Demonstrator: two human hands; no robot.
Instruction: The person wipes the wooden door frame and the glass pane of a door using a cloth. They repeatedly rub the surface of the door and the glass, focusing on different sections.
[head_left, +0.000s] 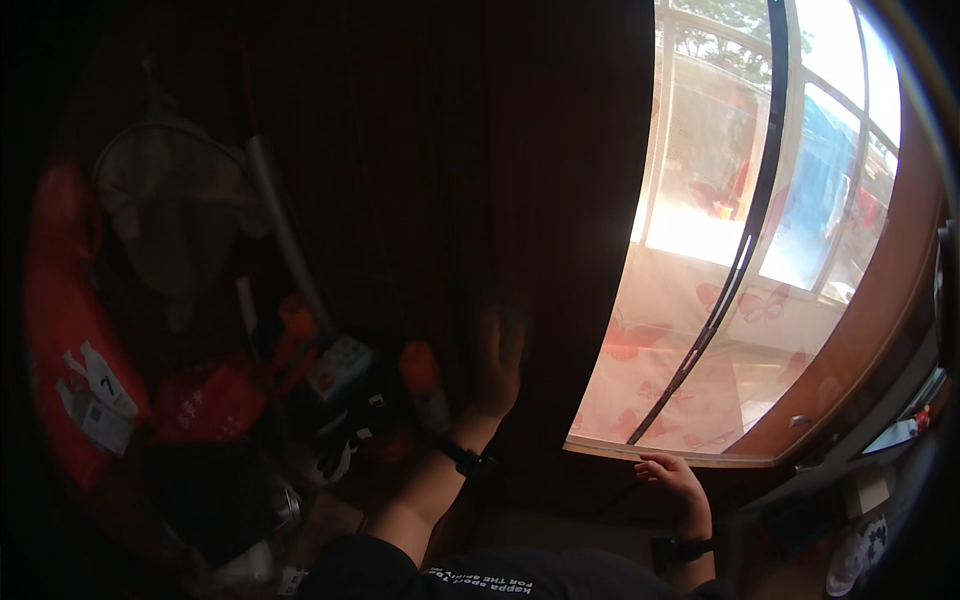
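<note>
My left hand (499, 367) is raised against or just before a dark wooden panel; it is dim and blurred, and whether it touches or holds anything I cannot tell. My right hand (667, 474) is at the lower edge of a bright doorway, its fingers loosely bent near the door sill (675, 455), with nothing seen in it. A sheer door curtain with red butterflies (637, 337) hangs in the opening, with a dark strip (763, 180) running down its middle. Both wrists wear black bands.
At the left hang a red bag (75, 300) and a light cap or cloth (180, 187). Below them are a red packet (210, 401), an orange-capped bottle (420, 367) and a grey tube (289, 225). Shoes (859, 555) stand at the lower right, near a wooden door frame (862, 337).
</note>
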